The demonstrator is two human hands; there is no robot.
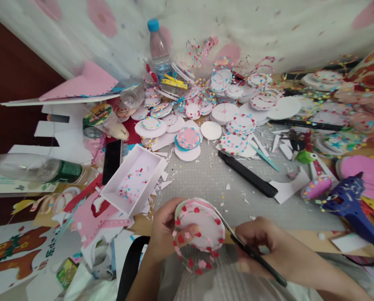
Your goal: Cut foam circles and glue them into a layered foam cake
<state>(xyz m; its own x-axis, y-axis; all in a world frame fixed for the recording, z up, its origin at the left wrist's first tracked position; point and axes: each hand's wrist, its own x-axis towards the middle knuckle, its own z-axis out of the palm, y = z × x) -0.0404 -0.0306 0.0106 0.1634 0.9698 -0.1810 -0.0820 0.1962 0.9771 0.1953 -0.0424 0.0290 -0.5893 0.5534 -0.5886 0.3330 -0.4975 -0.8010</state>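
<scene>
Low in the middle, my left hand (166, 228) is closed on a round white paper disc (206, 228), its thumb across the face. A garland of red and pink hearts runs round the disc and hangs below in a loop. My right hand (268, 246) grips a slim black-handled tool (265, 265) whose thin metal tip lies at the disc's upper right edge. Whether it is a knife or tweezers I cannot tell. Beyond both hands is a grey cutting mat (199, 179) with paper scraps.
An open white box (133, 179) holds small confetti pieces. A black cutter (246, 173) lies on the mat. Several decorated discs (234, 142) are piled behind. A blue glue gun (350, 205) is at right, a capped water bottle (159, 50) at the back, another bottle (39, 167) at left.
</scene>
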